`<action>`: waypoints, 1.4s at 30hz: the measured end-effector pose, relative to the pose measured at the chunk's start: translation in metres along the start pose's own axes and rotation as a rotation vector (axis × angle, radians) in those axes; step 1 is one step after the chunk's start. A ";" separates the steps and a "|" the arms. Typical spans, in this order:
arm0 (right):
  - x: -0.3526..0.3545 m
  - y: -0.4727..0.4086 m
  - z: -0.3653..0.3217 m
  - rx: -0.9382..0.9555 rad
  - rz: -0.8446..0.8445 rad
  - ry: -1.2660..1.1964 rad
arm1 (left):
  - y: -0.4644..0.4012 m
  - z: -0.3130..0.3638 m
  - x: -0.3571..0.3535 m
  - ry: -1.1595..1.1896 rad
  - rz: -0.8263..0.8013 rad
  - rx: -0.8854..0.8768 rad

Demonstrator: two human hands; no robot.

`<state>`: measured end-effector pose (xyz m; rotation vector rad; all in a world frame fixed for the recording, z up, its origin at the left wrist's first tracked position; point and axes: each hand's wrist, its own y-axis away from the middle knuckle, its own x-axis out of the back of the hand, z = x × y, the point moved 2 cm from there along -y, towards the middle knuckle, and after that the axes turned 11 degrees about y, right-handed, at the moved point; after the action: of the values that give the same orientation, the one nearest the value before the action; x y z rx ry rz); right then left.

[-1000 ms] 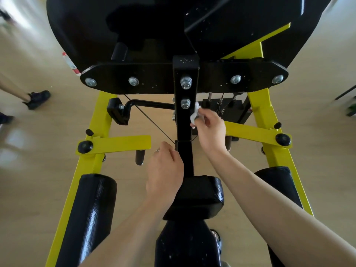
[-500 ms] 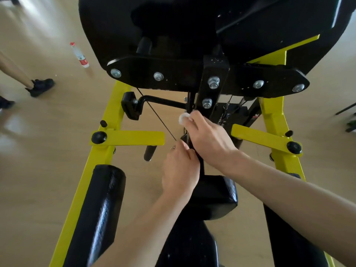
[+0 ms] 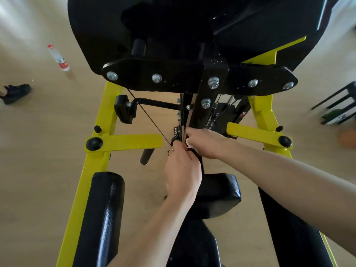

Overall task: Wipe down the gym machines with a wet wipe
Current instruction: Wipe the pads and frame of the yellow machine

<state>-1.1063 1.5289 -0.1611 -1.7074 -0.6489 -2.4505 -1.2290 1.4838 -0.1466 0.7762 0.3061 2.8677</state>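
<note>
Wooden floor (image 3: 38,170), bottle (image 3: 58,58) lying far left. Right hand (image 3: 207,143) pinching white wipe (image 3: 187,142) against machine's black post (image 3: 206,112); left hand (image 3: 182,170) curled round post just below, touching.

Both hands on centre post (image 3: 207,110), pads either side, bottle (image 3: 58,58) on floor far left.

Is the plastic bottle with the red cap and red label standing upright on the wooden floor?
No. The plastic bottle with the red cap and red label lies on its side on the wooden floor, left of the yellow-framed gym machine.
</note>
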 end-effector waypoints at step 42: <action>0.132 0.060 0.099 -0.514 0.808 -0.639 | -0.059 0.139 0.047 0.168 0.108 -0.749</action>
<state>-1.0506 1.5348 0.0055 -2.3131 0.6260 -1.5549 -1.1925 1.5724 -0.0208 0.4081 -0.7722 2.7929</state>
